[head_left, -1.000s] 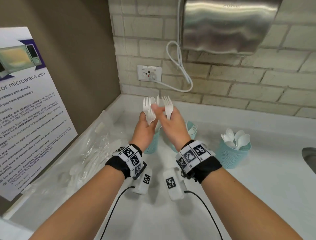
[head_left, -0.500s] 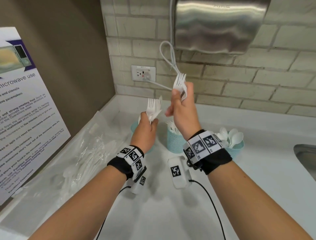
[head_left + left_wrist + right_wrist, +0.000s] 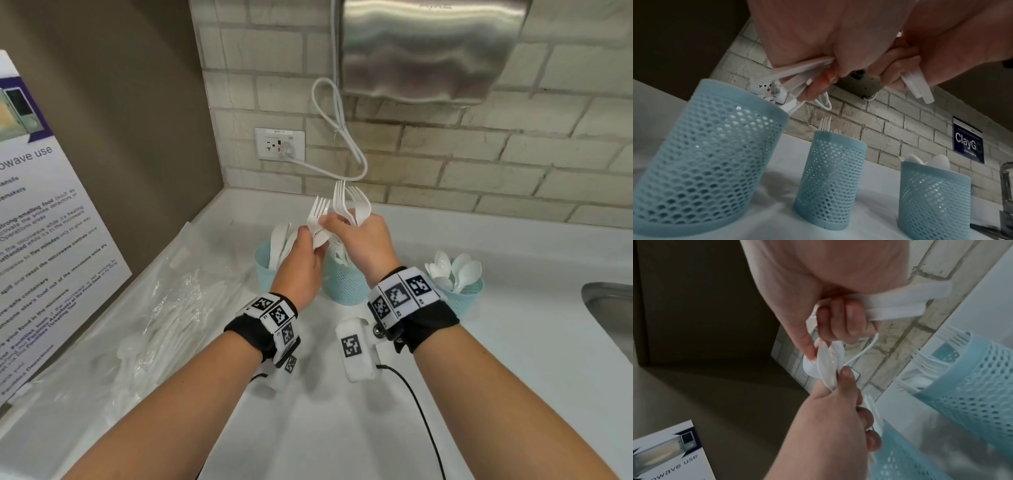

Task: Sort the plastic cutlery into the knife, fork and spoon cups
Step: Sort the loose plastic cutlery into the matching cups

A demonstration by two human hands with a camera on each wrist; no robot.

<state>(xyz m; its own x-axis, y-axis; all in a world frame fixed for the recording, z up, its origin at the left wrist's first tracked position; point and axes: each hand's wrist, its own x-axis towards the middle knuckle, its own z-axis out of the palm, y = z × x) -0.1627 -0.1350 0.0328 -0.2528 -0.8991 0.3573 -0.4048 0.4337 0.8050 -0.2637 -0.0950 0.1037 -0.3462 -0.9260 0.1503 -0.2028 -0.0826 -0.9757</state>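
Both hands (image 3: 359, 240) grip white forks (image 3: 349, 205), seemingly above the middle cup (image 3: 346, 286).

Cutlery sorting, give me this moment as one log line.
left hand: holds mixed cutlery | right hand: holds forks, pinching piece from left bunch | over fork cup

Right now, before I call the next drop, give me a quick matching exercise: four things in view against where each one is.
Things:
1. forks in the right hand
2. spoon cup
3. clear plastic bag
4. wall outlet

Places:
A. flat on the counter at the left, under the poster
B. rightmost of the three blue cups, near the sink
C. on the brick wall, a cord plugged in
D. held up above the middle cup

Pairs: 1-D, 2-B, 3-A, 4-C
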